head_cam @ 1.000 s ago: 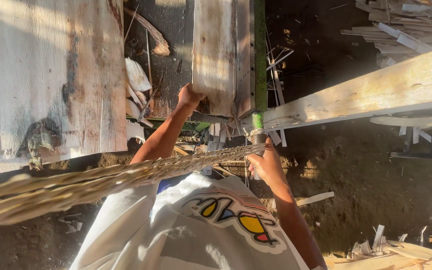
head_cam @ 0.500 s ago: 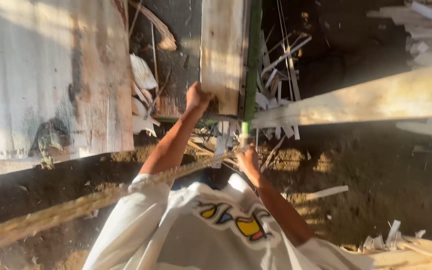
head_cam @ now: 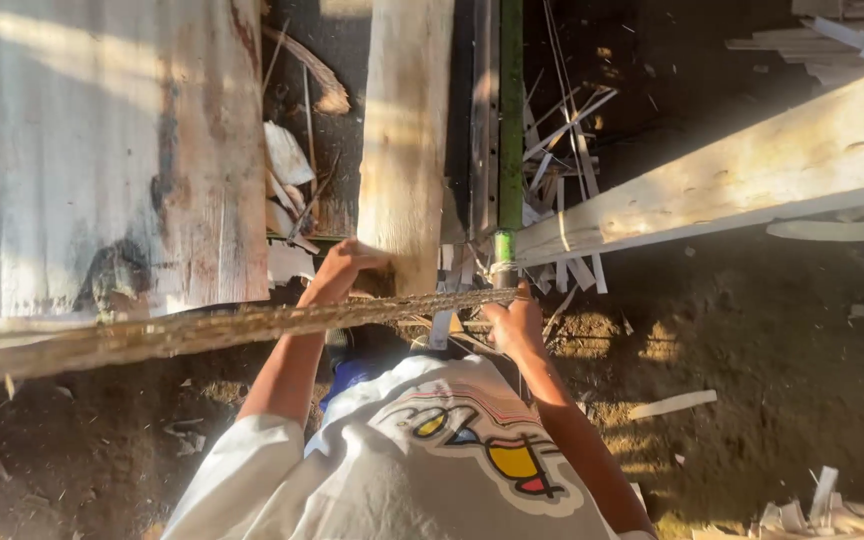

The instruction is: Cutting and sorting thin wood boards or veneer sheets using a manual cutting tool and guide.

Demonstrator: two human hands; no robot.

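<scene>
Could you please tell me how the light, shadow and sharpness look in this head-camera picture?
Head view: low warm sun washes out the wide board at left and the pale beam at right; the ground beyond the green post falls into deep shadow; the left hand and right hand are lit and fairly sharp; the near strip looks soft.

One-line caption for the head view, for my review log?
Seen from above, left hand on the end of an upright pale plank, right hand by a rough strip, over dirt ground strewn with offcuts.

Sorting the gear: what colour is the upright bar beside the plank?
Green bar, clearest in the head view.
</scene>
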